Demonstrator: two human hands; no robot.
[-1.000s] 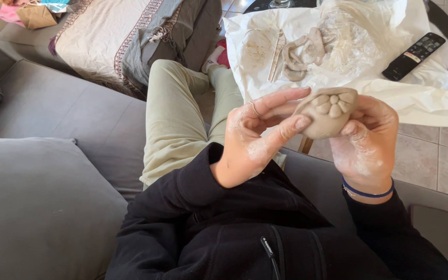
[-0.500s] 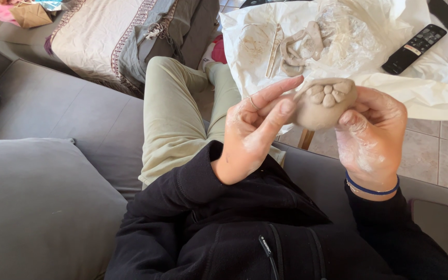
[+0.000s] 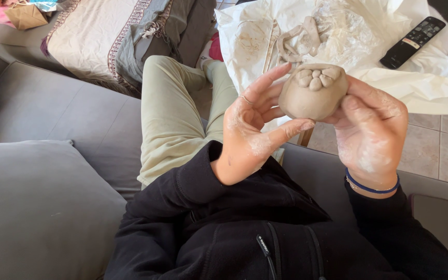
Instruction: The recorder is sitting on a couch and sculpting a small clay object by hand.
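I am seated on a grey sofa (image 3: 79,124), looking down at my own two hands raised in front of my chest. Between them I hold a rounded lump of grey-brown clay (image 3: 309,96). It is already shaped into a smooth ball, and a cluster of small clay pellets (image 3: 316,78) sits pressed into its top, so the forming looks well under way; the surface below the cluster is plain, and I judge that any further detail or smoothing is yet to be done. My right hand (image 3: 372,129), dusted with dried clay and wearing a blue bracelet (image 3: 372,187), is closed around the lump's right side, thumb lying across its front. My left hand (image 3: 250,132) is mostly open, fingers spread, with only the thumb tip touching the lump's lower left edge. Beyond my hands, white paper (image 3: 421,88) covers a low table, carrying loose clay strips (image 3: 299,39) and a black remote control (image 3: 412,42).
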